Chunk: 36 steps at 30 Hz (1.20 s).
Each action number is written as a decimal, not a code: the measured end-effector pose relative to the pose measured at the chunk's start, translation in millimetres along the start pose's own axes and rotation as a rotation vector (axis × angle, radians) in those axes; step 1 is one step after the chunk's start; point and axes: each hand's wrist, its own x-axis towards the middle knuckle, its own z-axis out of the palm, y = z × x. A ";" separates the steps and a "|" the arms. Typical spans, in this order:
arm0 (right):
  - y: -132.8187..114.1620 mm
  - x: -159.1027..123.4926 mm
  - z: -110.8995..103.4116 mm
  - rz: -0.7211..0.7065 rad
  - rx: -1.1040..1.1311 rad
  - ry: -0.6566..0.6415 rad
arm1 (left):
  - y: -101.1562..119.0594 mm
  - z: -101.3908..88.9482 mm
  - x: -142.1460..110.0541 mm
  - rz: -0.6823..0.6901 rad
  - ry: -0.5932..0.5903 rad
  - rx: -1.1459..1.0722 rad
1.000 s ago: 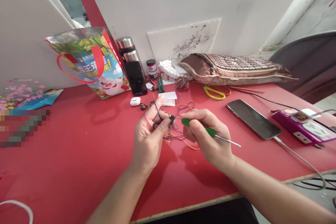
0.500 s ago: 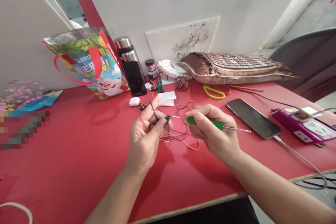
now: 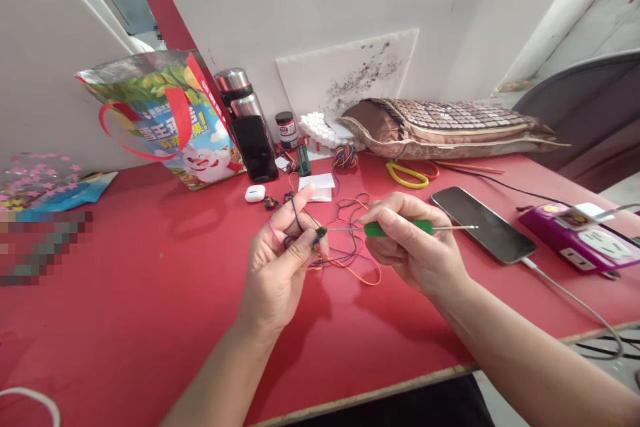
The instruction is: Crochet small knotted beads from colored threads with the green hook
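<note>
Between the thumb and fingers of my left hand point(image 3: 277, 260) is a small dark multicoloured piece of crochet point(image 3: 319, 236). Dark blue yarn loops round its raised index finger, and a pink strand crosses another finger. My right hand point(image 3: 413, 243) is closed round the green handle of a double-ended crochet hook point(image 3: 399, 229). One metal end of the hook reaches left to the crochet piece; the other sticks out to the right over the phone. Whether the tip sits inside a stitch is too small to tell. Loose coloured yarn point(image 3: 367, 271) lies on the table behind and between my hands.
On the red table point(image 3: 150, 320) lie a phone point(image 3: 483, 223) on a cable, a purple power strip point(image 3: 583, 237), yellow-handled scissors point(image 3: 407, 175) and a yarn ball point(image 3: 345, 157). Further back are a white earbud case point(image 3: 255, 193), a steel flask point(image 3: 245, 97), a printed bag point(image 3: 170, 120) and a brown cushion point(image 3: 450, 127).
My right hand has moved slightly right with the hook, which now lies more level. My left hand has shifted a little, still pinching the crochet piece. The view has shifted slightly.
</note>
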 end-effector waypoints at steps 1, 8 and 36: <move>-0.1 0.6 0.1 0.020 0.012 -0.001 | -0.2 0.3 -0.1 -0.007 -0.005 0.004; 3.1 2.9 6.4 0.116 0.139 -0.042 | -9.0 -0.2 -3.4 -0.002 -0.020 0.131; 23.3 -7.3 20.0 -0.118 -0.026 0.020 | -20.1 0.5 -3.7 0.096 0.141 0.261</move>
